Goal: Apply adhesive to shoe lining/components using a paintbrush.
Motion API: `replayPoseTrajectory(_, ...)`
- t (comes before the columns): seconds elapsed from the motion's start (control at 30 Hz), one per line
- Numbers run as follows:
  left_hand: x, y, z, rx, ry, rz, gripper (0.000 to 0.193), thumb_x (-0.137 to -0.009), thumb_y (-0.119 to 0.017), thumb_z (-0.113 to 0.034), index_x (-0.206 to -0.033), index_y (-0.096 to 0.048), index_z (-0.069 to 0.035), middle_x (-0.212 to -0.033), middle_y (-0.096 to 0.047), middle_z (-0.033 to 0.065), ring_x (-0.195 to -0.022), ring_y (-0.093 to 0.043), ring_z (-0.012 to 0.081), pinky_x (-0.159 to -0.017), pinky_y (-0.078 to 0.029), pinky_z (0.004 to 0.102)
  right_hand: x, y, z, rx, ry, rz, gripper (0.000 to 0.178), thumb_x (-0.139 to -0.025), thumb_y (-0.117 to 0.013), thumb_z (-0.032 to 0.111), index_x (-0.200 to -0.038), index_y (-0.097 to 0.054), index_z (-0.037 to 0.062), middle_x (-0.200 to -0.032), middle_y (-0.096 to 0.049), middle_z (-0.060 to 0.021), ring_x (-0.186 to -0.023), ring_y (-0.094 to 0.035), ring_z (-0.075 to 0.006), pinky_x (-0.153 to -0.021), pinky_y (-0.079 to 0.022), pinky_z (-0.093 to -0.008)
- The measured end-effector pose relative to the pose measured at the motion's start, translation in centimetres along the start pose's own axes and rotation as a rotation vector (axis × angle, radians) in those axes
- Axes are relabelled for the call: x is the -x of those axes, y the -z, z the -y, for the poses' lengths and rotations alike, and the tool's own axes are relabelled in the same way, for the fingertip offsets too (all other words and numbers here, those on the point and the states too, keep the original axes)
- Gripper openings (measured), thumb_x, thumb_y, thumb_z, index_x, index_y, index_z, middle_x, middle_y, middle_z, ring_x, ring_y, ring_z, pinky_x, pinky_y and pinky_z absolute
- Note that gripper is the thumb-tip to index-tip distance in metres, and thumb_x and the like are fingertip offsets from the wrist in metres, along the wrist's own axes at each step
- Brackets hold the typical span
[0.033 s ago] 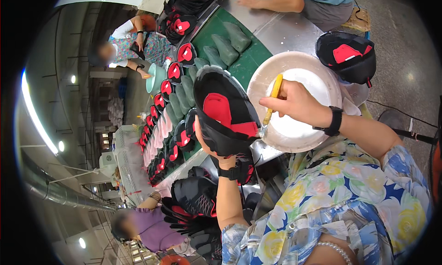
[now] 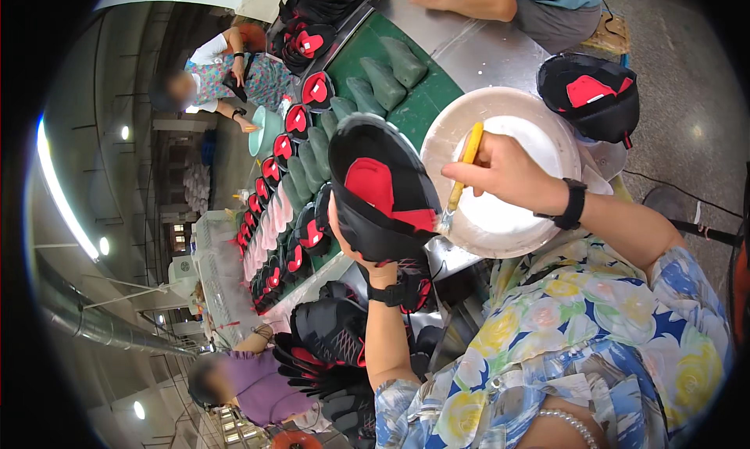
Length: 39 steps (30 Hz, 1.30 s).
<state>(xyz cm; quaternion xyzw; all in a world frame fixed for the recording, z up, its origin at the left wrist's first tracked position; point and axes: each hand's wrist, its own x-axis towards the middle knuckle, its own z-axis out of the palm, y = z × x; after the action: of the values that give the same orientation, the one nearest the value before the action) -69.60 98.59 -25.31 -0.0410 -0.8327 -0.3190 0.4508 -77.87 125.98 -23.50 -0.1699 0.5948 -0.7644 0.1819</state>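
Note:
My left hand (image 2: 344, 234) grips a black shoe upper (image 2: 402, 176) from its near left side. The upper's open bottom faces up, showing red lining inside, and its rim carries a whitish edge. In my right hand (image 2: 512, 172) is a yellow-handled brush (image 2: 467, 164), pinched between thumb and fingers. Its pale bristles point down, at or very near the pointed end of the upper; whether they touch cannot be made out. Below my right hand stands a pale round basin (image 2: 447, 133) of white liquid (image 2: 500, 215).
Another black and red upper (image 2: 547, 90) sits right of the basin. A green conveyor belt (image 2: 367, 43) carries green shoe lasts (image 2: 402, 62) and rows of uppers (image 2: 316, 90). More uppers (image 2: 328, 332) are heaped by my left forearm. Several people sit around the line, one at the far metal table (image 2: 488, 47).
The brush and my right hand have shifted very slightly to the right. The upper in my left hand has tilted a little. A person's hand at the far table has moved slightly.

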Motion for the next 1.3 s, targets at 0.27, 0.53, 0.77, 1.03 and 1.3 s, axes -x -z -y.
replayPoseTrajectory(0.27, -2.4, 1.7, -2.9, 0.428, 0.920, 0.761, 0.045, -0.082, -0.080, -0.003, -0.124, -0.064, -0.003, -0.111, -0.069, 0.0064, -0.098, -0.067, 0.0170, -0.088, -0.055, 0.0334, -1.5, 2.2, 1.2, 0.304, 0.648, 0.058, 0.022, -0.090, -0.076, 0.021, -0.098, -0.063, 0.0054, -0.088, -0.070, -0.0077, -0.078, -0.068, -0.0202, -0.070, -0.053, -0.0312)
replayPoseTrajectory(0.53, 1.3, -0.9, -3.9, 0.274, 0.764, 1.042, 0.057, -0.074, -0.085, -0.003, -0.127, -0.063, -0.006, -0.127, -0.063, 0.0014, -0.117, -0.059, 0.0156, -0.098, -0.049, 0.0321, -3.5, -2.3, 1.3, 0.335, 1.312, 0.462, 0.016, -0.088, -0.072, 0.016, -0.093, -0.061, 0.0065, -0.093, -0.065, -0.0063, -0.089, -0.066, -0.0270, -0.081, -0.052, -0.0384)
replayPoseTrajectory(0.77, -0.4, -0.4, -6.3, 0.606, 1.269, 0.736, 0.042, -0.082, -0.079, -0.005, -0.121, -0.065, -0.005, -0.117, -0.067, 0.0057, -0.107, -0.065, 0.0182, -0.094, -0.053, 0.0338, -4.8, 1.2, 0.6, 0.653, 0.903, 0.302, 0.023, -0.091, -0.072, 0.022, -0.089, -0.059, 0.0035, -0.083, -0.064, -0.0116, -0.079, -0.064, -0.0325, -0.073, -0.052, -0.0401)
replayPoseTrajectory(1.03, -1.3, 0.7, -5.7, 0.556, 1.053, 0.678, 0.034, -0.090, -0.073, -0.008, -0.121, -0.064, 0.000, -0.106, -0.071, 0.0079, -0.090, -0.070, 0.0175, -0.081, -0.058, 0.0315, -3.6, 3.6, 2.2, 0.726, 0.356, 0.453, 0.026, -0.092, -0.067, 0.028, -0.091, -0.056, 0.0042, -0.071, -0.062, -0.0140, -0.070, -0.063, -0.0380, -0.066, -0.050, -0.0433)
replayPoseTrajectory(1.3, -1.6, 1.1, -7.4, 0.555, 1.025, 0.483, 0.028, -0.091, -0.071, -0.007, -0.117, -0.066, 0.001, -0.104, -0.071, 0.0076, -0.088, -0.070, 0.0165, -0.078, -0.058, 0.0317, -3.9, 3.6, 1.5, 0.675, 0.773, 0.344, 0.023, -0.093, -0.068, 0.023, -0.091, -0.054, 0.0043, -0.080, -0.063, -0.0155, -0.079, -0.065, -0.0382, -0.071, -0.051, -0.0437)
